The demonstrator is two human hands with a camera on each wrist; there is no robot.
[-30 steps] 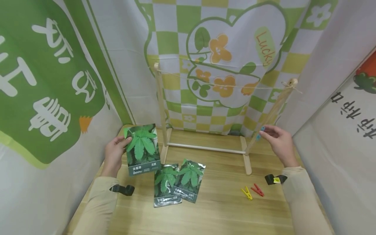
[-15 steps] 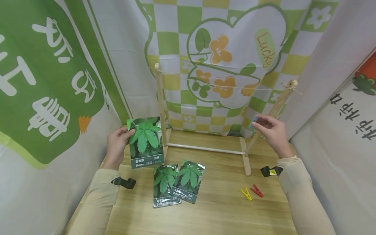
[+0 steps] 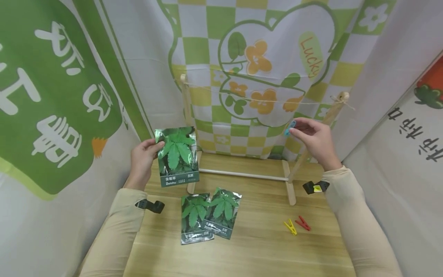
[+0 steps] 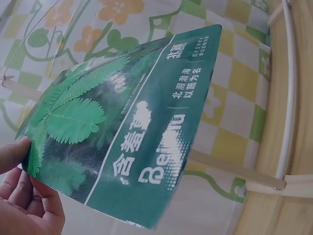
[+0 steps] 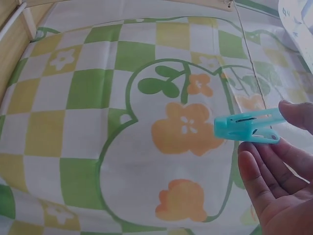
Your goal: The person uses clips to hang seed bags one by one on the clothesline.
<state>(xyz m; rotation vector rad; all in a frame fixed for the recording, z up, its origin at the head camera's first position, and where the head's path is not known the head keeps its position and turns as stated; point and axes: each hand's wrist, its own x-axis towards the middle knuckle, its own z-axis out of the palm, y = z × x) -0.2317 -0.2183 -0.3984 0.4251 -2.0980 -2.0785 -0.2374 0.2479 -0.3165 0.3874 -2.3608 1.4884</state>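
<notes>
My left hand (image 3: pixel 142 161) pinches a green seed packet (image 3: pixel 177 157) by its left edge, thumb on the front. The packet is upright in front of the rack's left post, and its leaf picture and white lettering fill much of the left wrist view. Between the thumb and fingers of my right hand (image 3: pixel 316 140) is a light blue clothespin (image 5: pixel 247 126), its jaws pointing away from the hand. That hand is just below the string (image 3: pixel 263 100), near the right post (image 3: pixel 332 113). Two more seed packets (image 3: pixel 194 219) lie overlapping on the table.
A wooden rack with a white lower bar (image 3: pixel 242 175) stands at the back of the table (image 3: pixel 256 254). Yellow (image 3: pixel 290 227) and red (image 3: pixel 303 222) clothespins lie at the right. A checkered cloth (image 3: pixel 197 50) hangs behind the rack, with printed walls on both sides.
My right hand has risen and moved left with the blue clothespin, towards the string. The left hand has lifted the seed packet higher and slightly right. The things on the table have stayed put.
</notes>
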